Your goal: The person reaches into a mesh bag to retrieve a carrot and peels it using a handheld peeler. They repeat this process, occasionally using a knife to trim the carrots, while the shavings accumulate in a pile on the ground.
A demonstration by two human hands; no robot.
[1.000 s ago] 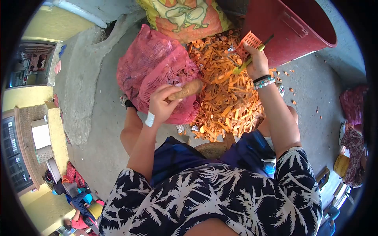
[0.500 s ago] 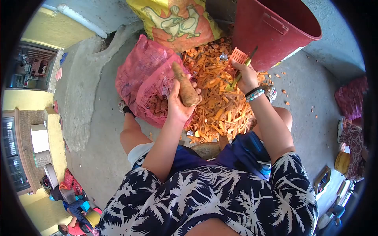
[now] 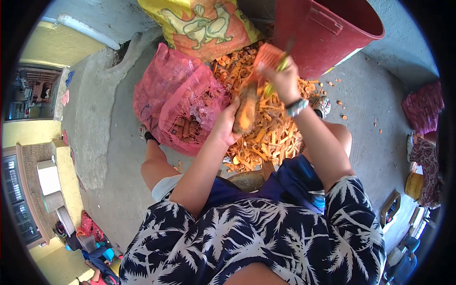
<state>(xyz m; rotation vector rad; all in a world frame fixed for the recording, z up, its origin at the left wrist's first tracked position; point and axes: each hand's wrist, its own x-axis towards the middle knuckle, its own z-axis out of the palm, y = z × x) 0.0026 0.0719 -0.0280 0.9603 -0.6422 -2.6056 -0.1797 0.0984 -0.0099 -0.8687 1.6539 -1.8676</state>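
My left hand (image 3: 227, 124) is wrapped round a thick, soil-stained carrot (image 3: 245, 111), with a bright orange peeled patch toward its near end. My right hand (image 3: 283, 80), blurred by motion, grips an orange slotted plastic peeler (image 3: 269, 58) at the carrot's far end. A knife (image 3: 284, 61) with a yellow-green handle sits in the same hand, its dark blade pointing up. Beneath both hands spreads a heap of orange peelings (image 3: 270, 137) and cut carrot ends.
A pink mesh sack (image 3: 166, 90) of unpeeled carrots lies left of the heap. Behind stand a yellow-and-orange sack (image 3: 204, 28) printed with chickens and a tall red bin (image 3: 304, 42). Another person (image 3: 97, 270) is at lower left. A purple sack (image 3: 422, 109) lies far right.
My right hand has moved left and brought the peeler onto the carrot. The carrot has shifted slightly right and turned, and an orange peeled patch now shows.
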